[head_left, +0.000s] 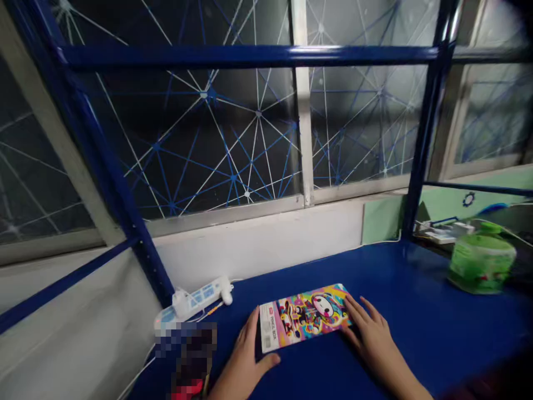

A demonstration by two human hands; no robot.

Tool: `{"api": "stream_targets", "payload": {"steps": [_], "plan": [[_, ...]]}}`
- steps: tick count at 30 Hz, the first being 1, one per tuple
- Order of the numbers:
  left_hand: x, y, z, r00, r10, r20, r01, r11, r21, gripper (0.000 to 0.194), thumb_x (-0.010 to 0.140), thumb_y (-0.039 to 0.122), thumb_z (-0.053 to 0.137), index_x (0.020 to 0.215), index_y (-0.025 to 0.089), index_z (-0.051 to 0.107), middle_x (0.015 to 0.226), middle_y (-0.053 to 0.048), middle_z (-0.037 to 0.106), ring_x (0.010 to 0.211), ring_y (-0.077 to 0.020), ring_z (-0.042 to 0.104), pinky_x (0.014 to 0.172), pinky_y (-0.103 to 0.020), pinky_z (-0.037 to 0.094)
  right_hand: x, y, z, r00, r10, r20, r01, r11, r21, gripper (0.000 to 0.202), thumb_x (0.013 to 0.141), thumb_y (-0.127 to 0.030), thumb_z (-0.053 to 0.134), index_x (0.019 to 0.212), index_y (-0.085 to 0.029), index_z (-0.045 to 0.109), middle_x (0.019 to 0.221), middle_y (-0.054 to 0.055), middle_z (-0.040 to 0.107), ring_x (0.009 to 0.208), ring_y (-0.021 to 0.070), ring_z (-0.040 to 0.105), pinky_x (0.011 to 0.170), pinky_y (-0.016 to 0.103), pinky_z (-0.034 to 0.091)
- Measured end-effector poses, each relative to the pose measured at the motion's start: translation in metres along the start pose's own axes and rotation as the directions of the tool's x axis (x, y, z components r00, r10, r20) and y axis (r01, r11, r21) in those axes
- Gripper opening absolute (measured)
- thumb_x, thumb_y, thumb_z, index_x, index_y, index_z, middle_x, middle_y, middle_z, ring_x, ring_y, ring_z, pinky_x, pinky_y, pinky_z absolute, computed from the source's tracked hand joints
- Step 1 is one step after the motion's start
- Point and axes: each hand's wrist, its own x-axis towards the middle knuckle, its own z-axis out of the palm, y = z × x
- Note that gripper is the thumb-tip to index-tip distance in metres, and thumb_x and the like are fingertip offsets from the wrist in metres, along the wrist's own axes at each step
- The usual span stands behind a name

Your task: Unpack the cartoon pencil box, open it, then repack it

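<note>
A flat, colourful pencil box, printed with a cartoon figure on a skateboard and the words "PENCIL BOX", lies on the blue table. At its left end is my left hand, fingers straight along the short edge and thumb spread apart near the front corner. My right hand has its thumb and fingertips on the right end of the box, holding it there. Some of the left fingers are hidden behind the hand.
Left of the box lie a white power strip with plugs and cables. A pixelated dark and red patch covers something at the lower left. A green plastic container stands at the right. Blue frame posts rise before the windows.
</note>
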Motion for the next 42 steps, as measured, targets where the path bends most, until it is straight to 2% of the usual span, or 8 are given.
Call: {"api": "stream_targets", "payload": {"steps": [6,10,13,16,20,32,37,42], "plan": [[0.019,0.007,0.017,0.997,0.038,-0.069,-0.038,0.999,0.003,0.069,0.078,0.027,0.065,0.144,0.023,0.048,0.165,-0.008,0.024,0.146,-0.0276,0.036,0.119,-0.042,0.031,0.016,0.009,-0.011,0.981,-0.162,0.107,0.152,0.984,0.094,0.044,0.099,-0.038,0.045,0.140,-0.029,0.056,0.149,0.009,0.053,0.134,0.0341,0.051,0.100,0.051,0.046],[0.016,0.002,0.008,0.989,0.050,-0.139,-0.053,0.998,-0.020,0.056,0.081,0.032,0.063,0.137,0.026,0.057,0.160,-0.007,0.036,0.141,-0.0255,0.045,0.115,-0.038,0.037,0.036,0.002,-0.030,0.970,-0.190,0.154,0.100,0.882,0.460,0.039,0.092,-0.030,0.053,0.129,-0.031,0.065,0.144,0.008,0.058,0.136,0.0334,0.049,0.112,0.059,0.030],[0.016,0.006,-0.004,0.965,0.033,-0.260,-0.052,0.996,-0.069,0.041,0.089,0.045,0.055,0.122,0.023,0.064,0.144,-0.010,0.057,0.135,-0.0255,0.051,0.115,-0.040,0.036,0.055,-0.001,-0.045,0.978,-0.138,0.158,0.013,0.790,0.613,0.029,0.086,-0.040,0.064,0.110,-0.027,0.074,0.117,0.007,0.075,0.111,0.0301,0.067,0.104,0.046,0.043],[0.017,0.010,-0.008,0.947,-0.028,-0.321,-0.027,0.985,-0.167,0.045,0.096,0.057,0.035,0.109,0.023,0.061,0.113,-0.009,0.072,0.110,-0.0268,0.066,0.101,-0.043,0.048,0.073,0.001,-0.049,0.989,0.022,0.144,-0.112,0.746,0.657,0.034,0.088,-0.052,0.061,0.087,-0.020,0.072,0.084,0.005,0.076,0.081,0.0242,0.070,0.073,0.032,0.053],[0.016,0.011,0.002,0.966,-0.027,-0.257,-0.050,0.956,-0.288,0.048,0.094,0.063,0.036,0.117,0.024,0.053,0.112,-0.007,0.071,0.104,-0.0257,0.068,0.092,-0.040,0.052,0.087,0.003,-0.031,0.961,0.242,0.133,-0.262,0.642,0.721,0.043,0.094,-0.057,0.054,0.080,-0.018,0.063,0.068,0.000,0.066,0.065,0.0189,0.065,0.056,0.027,0.049],[0.031,0.000,0.021,0.978,-0.079,-0.193,-0.021,0.884,-0.467,0.078,0.080,0.057,0.067,0.141,0.020,0.036,0.124,-0.012,0.067,0.110,-0.0256,0.068,0.095,-0.040,0.054,0.080,0.007,0.021,0.882,0.302,0.362,-0.460,0.386,0.800,0.032,0.097,-0.037,0.062,0.122,-0.017,0.060,0.120,0.007,0.064,0.098,0.0211,0.066,0.083,0.041,0.057],[0.035,-0.003,0.018,0.949,-0.112,-0.294,-0.031,0.896,-0.442,0.072,0.076,0.057,0.069,0.133,0.019,0.046,0.105,-0.009,0.071,0.094,-0.0252,0.072,0.083,-0.040,0.057,0.075,0.007,0.019,0.917,0.241,0.319,-0.390,0.366,0.845,0.030,0.097,-0.037,0.061,0.120,-0.017,0.061,0.117,0.006,0.065,0.095,0.0194,0.067,0.081,0.039,0.057],[0.031,0.002,0.010,0.911,-0.061,-0.409,-0.086,0.939,-0.333,0.069,0.073,0.052,0.073,0.128,0.022,0.043,0.114,-0.009,0.065,0.105,-0.0264,0.065,0.086,-0.041,0.054,0.074,0.005,-0.007,0.960,0.226,0.162,-0.240,0.380,0.893,0.035,0.091,-0.052,0.062,0.100,-0.019,0.060,0.093,0.004,0.068,0.085,0.0193,0.066,0.077,0.034,0.055]]}}
